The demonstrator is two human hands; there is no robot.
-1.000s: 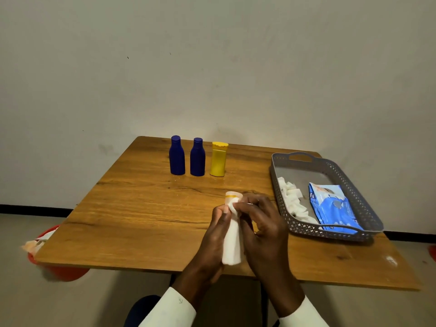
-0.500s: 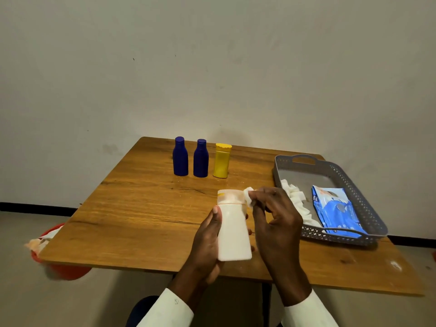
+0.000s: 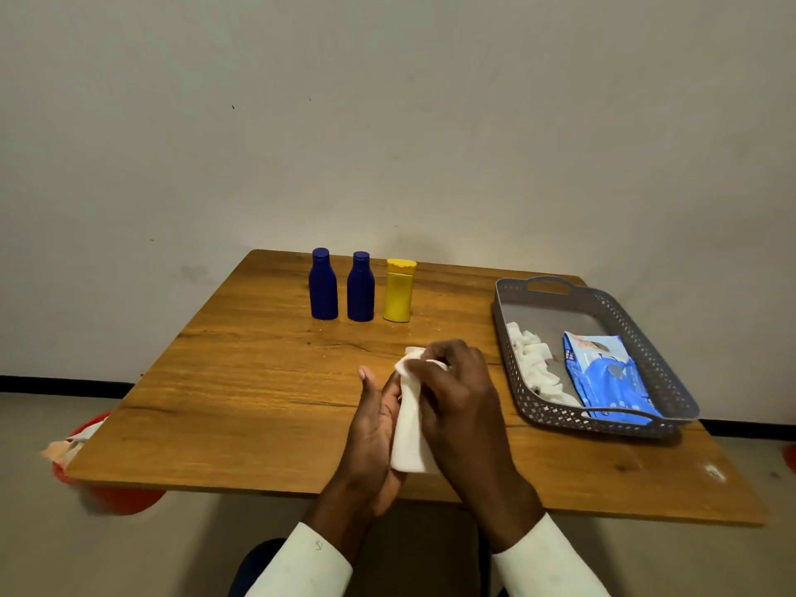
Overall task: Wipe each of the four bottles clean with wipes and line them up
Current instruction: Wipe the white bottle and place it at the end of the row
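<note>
The white bottle (image 3: 409,428) sits upright-ish above the table's near edge, cradled in the left hand (image 3: 374,428) while the right hand (image 3: 463,407) pinches a wipe (image 3: 411,359) over its cap, with two blue bottles (image 3: 323,290) and a yellow bottle (image 3: 399,290) lined up behind and the grey tray (image 3: 637,342) off right on the wooden table (image 3: 241,381).

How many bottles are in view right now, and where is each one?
4. Two blue bottles and a yellow bottle stand in a row at the table's far edge. The white bottle is held between both hands, partly covered. None appear hidden elsewhere.
</note>
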